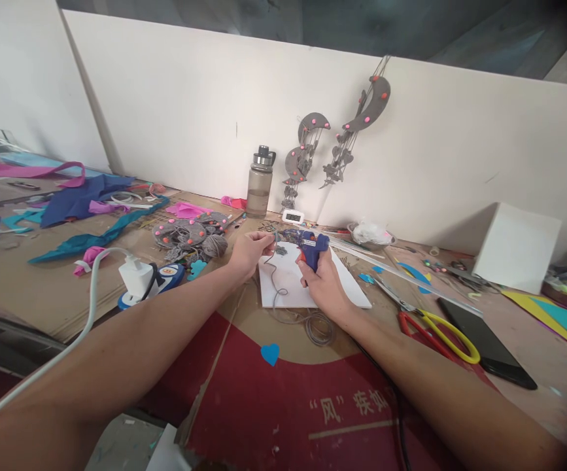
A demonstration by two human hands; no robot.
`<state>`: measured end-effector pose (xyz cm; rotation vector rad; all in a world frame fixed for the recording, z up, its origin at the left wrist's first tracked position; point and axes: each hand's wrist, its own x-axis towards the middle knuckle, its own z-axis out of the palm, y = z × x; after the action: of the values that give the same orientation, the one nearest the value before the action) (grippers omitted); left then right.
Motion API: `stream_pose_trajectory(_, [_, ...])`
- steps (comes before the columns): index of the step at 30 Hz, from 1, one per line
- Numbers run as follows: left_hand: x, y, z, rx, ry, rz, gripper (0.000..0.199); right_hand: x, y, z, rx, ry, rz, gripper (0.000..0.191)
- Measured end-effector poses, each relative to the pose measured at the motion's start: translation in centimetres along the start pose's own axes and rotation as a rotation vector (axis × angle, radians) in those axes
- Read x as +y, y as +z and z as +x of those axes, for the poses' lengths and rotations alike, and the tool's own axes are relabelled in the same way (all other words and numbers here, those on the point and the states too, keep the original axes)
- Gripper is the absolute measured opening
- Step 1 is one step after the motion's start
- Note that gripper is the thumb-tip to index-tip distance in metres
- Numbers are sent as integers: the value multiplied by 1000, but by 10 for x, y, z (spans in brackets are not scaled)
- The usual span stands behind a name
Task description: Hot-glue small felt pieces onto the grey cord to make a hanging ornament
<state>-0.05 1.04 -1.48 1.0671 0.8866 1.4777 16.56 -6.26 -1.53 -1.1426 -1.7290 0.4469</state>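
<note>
My right hand [323, 278] is wrapped round the handle of a blue glue gun [314, 246], whose nozzle points left. Facing it, the fingers of my left hand [251, 253] pinch a grey cord [279, 291] that trails down in loops to a coil. Small grey-green pieces [280, 250] hang by the nozzle, too small to make out clearly. Both hands are above a white sheet [343, 288] on the cardboard-covered table. A blue heart [270, 354] lies nearer to me.
Red-and-yellow scissors [443, 330] and a black phone [489, 347] lie at right. A bottle [259, 183] stands behind. Grey crescents and yarn [214, 245], a charger [136, 276] with a white cable and coloured felt [84, 196] are at left. Crescent ornaments [374, 104] hang on the wall.
</note>
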Motion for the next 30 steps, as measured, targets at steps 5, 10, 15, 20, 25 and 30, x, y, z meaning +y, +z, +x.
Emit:
stream_pose_trajectory(5, [-1, -4, 3, 25, -5, -37, 17, 1, -7, 9, 24, 185, 258, 23])
stream_pose_trajectory(10, [0, -4, 3, 27, 41, 42, 19, 9, -33, 30, -36, 418, -267, 23])
stream_pose_trajectory(15, [5, -2, -3, 16, 160, 284, 18, 20, -49, 41, -154, 527, -635, 29])
stream_pose_trajectory(20, [14, 0, -13, 4, 375, 585, 17, 21, -52, 37, -209, 424, -904, 41])
stream_pose_trajectory(25, [23, 0, -17, 34, 693, 879, 11, 1, -43, 28, 20, 77, -762, 22])
stream_pose_trajectory(30, [31, -1, -20, 2, 989, 1137, 13, -26, -9, 24, 37, 54, 36, 28])
